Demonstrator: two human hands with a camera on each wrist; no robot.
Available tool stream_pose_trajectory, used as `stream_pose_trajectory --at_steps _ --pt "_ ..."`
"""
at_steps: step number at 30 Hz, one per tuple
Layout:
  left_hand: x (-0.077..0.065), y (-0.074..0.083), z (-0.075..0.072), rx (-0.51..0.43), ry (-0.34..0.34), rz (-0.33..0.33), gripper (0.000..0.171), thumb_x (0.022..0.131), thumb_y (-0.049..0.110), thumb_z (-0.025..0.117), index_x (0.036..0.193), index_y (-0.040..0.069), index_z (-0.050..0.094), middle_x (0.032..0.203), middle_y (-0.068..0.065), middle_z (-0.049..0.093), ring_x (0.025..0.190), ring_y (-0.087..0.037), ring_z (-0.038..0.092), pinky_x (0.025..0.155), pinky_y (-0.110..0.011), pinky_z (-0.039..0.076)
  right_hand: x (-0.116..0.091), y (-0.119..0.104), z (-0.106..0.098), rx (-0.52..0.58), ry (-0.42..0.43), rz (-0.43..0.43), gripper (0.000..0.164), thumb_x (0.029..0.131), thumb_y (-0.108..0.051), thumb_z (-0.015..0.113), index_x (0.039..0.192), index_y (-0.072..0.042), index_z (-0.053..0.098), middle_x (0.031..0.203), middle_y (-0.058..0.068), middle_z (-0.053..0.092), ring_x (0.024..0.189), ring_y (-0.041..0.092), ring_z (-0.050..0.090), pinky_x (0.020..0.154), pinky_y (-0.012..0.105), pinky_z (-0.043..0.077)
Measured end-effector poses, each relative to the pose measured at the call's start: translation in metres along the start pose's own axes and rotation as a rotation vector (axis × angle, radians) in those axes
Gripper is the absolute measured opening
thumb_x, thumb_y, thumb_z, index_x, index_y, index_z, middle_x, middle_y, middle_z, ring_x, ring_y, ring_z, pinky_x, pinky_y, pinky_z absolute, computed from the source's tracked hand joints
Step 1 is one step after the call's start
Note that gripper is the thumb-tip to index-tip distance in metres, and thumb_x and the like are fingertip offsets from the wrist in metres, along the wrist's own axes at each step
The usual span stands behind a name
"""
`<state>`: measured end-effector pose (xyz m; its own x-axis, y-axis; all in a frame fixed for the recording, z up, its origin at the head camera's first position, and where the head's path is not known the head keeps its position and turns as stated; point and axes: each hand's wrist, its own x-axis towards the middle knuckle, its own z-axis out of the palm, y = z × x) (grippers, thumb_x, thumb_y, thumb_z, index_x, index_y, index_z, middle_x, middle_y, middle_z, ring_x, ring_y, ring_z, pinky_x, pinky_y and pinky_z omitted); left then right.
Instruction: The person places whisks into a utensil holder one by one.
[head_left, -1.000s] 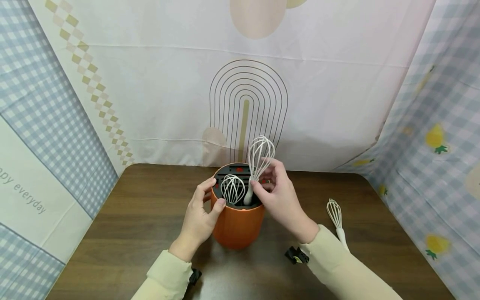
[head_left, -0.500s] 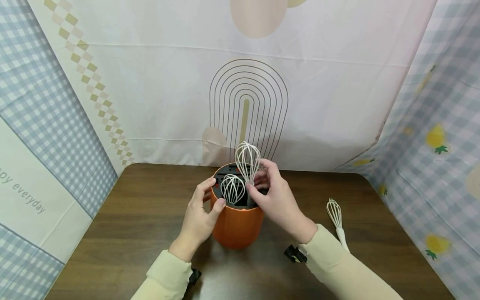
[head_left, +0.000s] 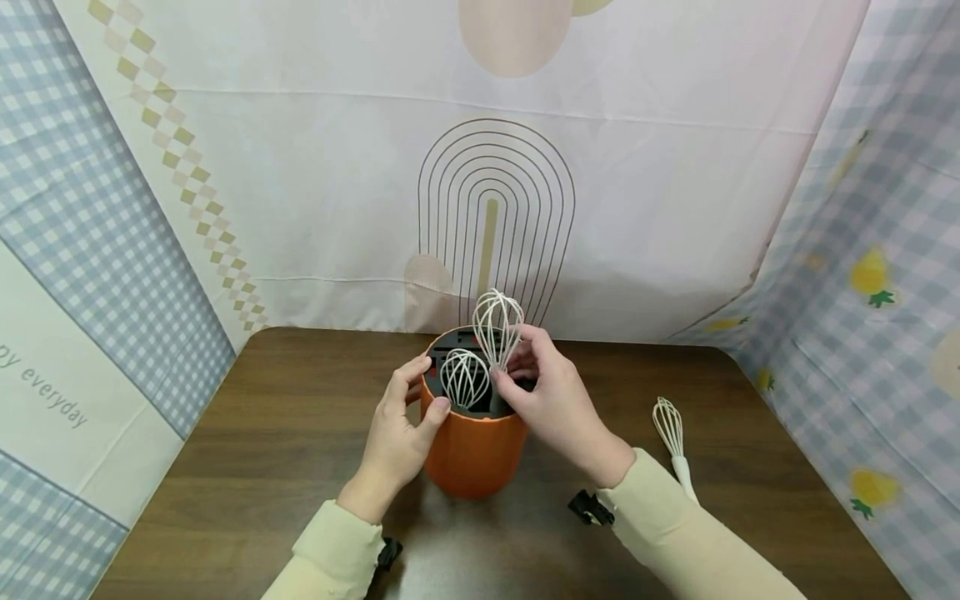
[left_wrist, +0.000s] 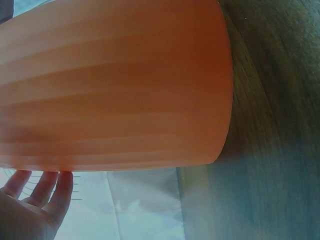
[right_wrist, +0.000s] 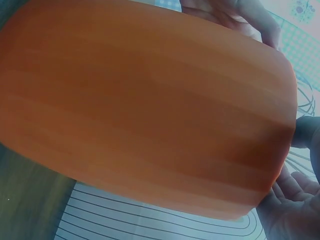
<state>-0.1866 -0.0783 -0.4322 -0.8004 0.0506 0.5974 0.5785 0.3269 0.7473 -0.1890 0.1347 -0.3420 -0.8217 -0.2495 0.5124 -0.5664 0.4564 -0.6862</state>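
An orange utensil holder (head_left: 476, 458) with a dark slotted insert stands upright on the table. My left hand (head_left: 397, 429) grips its left side, thumb at the front rim; in the left wrist view the fingers (left_wrist: 60, 195) touch the orange wall. One white whisk (head_left: 464, 379) stands in the insert, wires up. A second whisk (head_left: 497, 325) is upright just right of it, its handle down in the insert and mostly hidden. My right hand (head_left: 558, 400) pinches this whisk near the base of its wires. The right wrist view is mostly filled by the holder's wall.
A third white whisk (head_left: 678, 450) lies on the brown wooden table (head_left: 300, 400) to the right, beside my right sleeve, which hides the end of its handle. Patterned cloth (head_left: 337, 208) hangs behind the table and on both sides.
The whisk in my right hand has moved left and down, its handle sinking into the insert; over the last half second it barely shifts. My left hand stays on the holder.
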Motion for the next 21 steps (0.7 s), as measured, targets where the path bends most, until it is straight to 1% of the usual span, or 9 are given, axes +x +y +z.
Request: stream_pose_trajectory --at_steps 2,6,10,13,15,18,21 --pt "-0.0003 0.0000 -0.0004 0.005 0.002 -0.002 0.054 0.091 0.029 0.064 0.140 0.020 0.044 0.145 0.003 0.045 0.120 -0.019 0.053 0.095 -0.045 0.048 0.0001 -0.0002 -0.0002 0.002 -0.006 -0.010 0.053 0.084 -0.006 0.073 0.129 -0.008 0.045 0.093 0.003 0.061 0.083 0.011 0.064 0.076 0.025 0.056" --pt "-0.0008 -0.0006 -0.0006 0.010 0.002 0.001 0.054 0.091 0.030 0.064 0.140 0.020 0.044 0.145 0.002 0.044 0.121 -0.019 0.052 0.095 -0.046 0.048 -0.0003 -0.0008 -0.0010 0.005 -0.020 -0.021 0.056 0.084 -0.007 0.073 0.131 -0.010 0.044 0.098 0.004 0.061 0.086 0.011 0.064 0.077 0.025 0.055" --pt "-0.0004 -0.0012 0.0000 0.009 0.006 0.006 0.054 0.090 0.030 0.064 0.139 0.020 0.045 0.145 0.002 0.045 0.121 -0.019 0.053 0.095 -0.045 0.048 -0.0009 -0.0006 -0.0027 0.046 -0.017 -0.045 0.065 0.085 -0.007 0.072 0.140 -0.017 0.039 0.110 0.008 0.060 0.097 0.017 0.061 0.077 0.028 0.056" --pt "-0.0005 -0.0015 0.0000 0.010 0.009 0.005 0.054 0.090 0.030 0.064 0.139 0.021 0.045 0.145 0.002 0.045 0.121 -0.018 0.053 0.095 -0.044 0.048 -0.0014 0.0003 -0.0035 0.072 -0.008 -0.089 0.073 0.086 -0.007 0.071 0.146 -0.023 0.034 0.121 0.008 0.057 0.104 0.024 0.059 0.077 0.030 0.056" --pt "-0.0007 -0.0015 0.0000 0.009 0.008 0.002 0.053 0.090 0.030 0.064 0.139 0.021 0.045 0.145 0.002 0.045 0.121 -0.018 0.053 0.095 -0.044 0.048 -0.0019 0.0008 -0.0036 0.080 -0.007 -0.121 0.075 0.086 -0.005 0.070 0.149 -0.024 0.032 0.127 0.007 0.053 0.106 0.026 0.058 0.077 0.030 0.057" --pt "-0.0003 -0.0005 -0.0002 0.007 0.005 -0.005 0.053 0.091 0.031 0.064 0.139 0.022 0.045 0.145 0.003 0.045 0.121 -0.018 0.052 0.096 -0.044 0.048 -0.0026 0.0008 -0.0035 0.084 -0.014 -0.165 0.072 0.087 -0.005 0.068 0.148 -0.022 0.036 0.131 0.007 0.050 0.108 0.026 0.057 0.077 0.029 0.056" --pt "0.0000 0.0004 -0.0002 0.005 0.002 -0.007 0.053 0.091 0.030 0.064 0.139 0.022 0.045 0.145 0.003 0.045 0.122 -0.018 0.052 0.096 -0.044 0.048 -0.0033 0.0002 -0.0043 0.059 -0.025 -0.200 0.064 0.088 -0.007 0.067 0.145 -0.019 0.041 0.133 0.004 0.047 0.109 0.025 0.055 0.078 0.028 0.056"
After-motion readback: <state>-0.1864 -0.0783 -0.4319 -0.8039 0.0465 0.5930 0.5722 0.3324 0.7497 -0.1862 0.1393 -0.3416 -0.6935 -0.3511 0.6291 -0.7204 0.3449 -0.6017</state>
